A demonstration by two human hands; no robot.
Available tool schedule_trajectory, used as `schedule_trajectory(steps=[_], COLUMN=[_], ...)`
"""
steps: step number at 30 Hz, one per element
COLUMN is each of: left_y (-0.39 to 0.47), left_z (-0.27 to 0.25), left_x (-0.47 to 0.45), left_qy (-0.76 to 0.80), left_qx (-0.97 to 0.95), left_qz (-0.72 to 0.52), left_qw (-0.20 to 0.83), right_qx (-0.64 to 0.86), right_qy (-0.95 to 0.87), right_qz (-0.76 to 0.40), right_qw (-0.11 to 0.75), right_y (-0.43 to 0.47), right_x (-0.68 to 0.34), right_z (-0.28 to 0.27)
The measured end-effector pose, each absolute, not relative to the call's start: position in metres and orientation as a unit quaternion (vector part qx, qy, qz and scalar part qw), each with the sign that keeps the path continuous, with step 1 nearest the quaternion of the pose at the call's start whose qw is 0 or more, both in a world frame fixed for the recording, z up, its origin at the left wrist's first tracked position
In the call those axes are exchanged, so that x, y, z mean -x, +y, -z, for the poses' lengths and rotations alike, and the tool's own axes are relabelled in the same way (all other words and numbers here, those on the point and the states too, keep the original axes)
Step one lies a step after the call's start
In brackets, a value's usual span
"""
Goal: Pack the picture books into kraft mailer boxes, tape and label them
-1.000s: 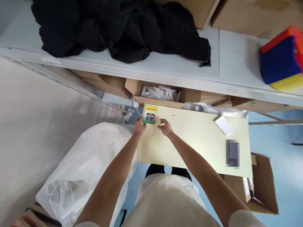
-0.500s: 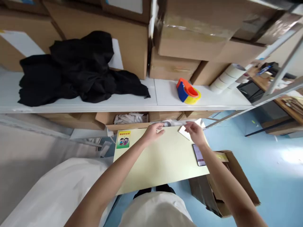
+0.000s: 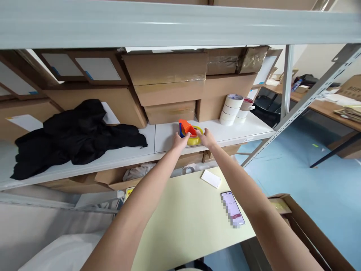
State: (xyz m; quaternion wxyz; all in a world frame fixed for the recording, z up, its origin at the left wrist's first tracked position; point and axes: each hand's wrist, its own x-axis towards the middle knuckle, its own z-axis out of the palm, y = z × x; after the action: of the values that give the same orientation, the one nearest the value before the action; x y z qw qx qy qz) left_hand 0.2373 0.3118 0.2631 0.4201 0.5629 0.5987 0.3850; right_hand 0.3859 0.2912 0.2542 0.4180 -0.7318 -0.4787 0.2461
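Note:
On the white shelf sits a handheld tape dispenser, orange and blue, with a roll of yellow tape in it. My left hand grips its left side, thumb near the orange part. From the right, my right hand closes on the tape roll, its thumb against the edge; the far fingertips are partly hidden. The dispenser still rests on or just at the shelf surface. Below my forearms is a pale yellow table with a white box-like item and a phone.
Black cloth lies on the shelf's left part. Cardboard boxes stand behind, and white tape rolls are stacked to the right. A metal shelf beam crosses above. An open carton stands at lower right.
Both hands have gone from above the table up and forward to the shelf, and now hold the tape dispenser. The view has tilted up, bringing the upper beam into sight.

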Motion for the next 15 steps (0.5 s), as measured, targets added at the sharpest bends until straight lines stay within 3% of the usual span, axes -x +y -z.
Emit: schedule_trajectory(steps=[4, 9, 15], left_y=[0.316, 0.292, 0.206], left_z=[-0.258, -0.254, -0.245], left_x=[-0.251, -0.254, -0.243], left_qy=[0.611, 0.555, 0.473], left_qx=[-0.537, -0.539, -0.577], left_qz=[-0.408, -0.491, -0.542], left_qw=[0.415, 0.4, 0.387], right_qx=[0.731, 0.677, 0.619], right_qy=[-0.49, -0.497, -0.527], right_qz=[-0.256, -0.195, -0.194], right_qw=[0.399, 0.506, 0.549], right_y=[0.299, 0.275, 0.186], right_x=[-0.377, -0.375, -0.378], right_z=[-0.255, -0.251, -0.237])
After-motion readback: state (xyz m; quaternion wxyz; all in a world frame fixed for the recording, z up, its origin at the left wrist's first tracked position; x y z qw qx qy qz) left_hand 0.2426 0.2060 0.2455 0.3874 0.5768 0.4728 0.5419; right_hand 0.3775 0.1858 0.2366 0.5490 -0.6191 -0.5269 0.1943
